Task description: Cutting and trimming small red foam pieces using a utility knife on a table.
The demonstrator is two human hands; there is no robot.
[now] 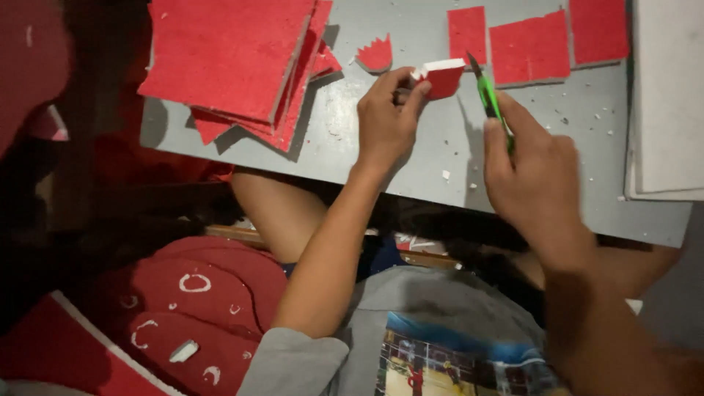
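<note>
The block (443, 78) pinched by the left hand (387, 121) looks like foam: a rough, matt red face over a smooth white core. The knife (488, 95) in the right hand (534, 172) has a glossy green plastic body and a dark blade. The stack (235, 62) and the 3 squares (529, 45) show the same grainy red felt-like surface. The board (367, 158) is smooth matt grey, dusted with white crumbs

Grey board (411, 158) speckled with white crumbs — stack of red foam sheets (235, 59) at its left corner, small crown-shaped red offcut (375, 56) beside it, three red squares (532, 44) along the far edge, white sheets (667, 103) at the right edge.
</note>
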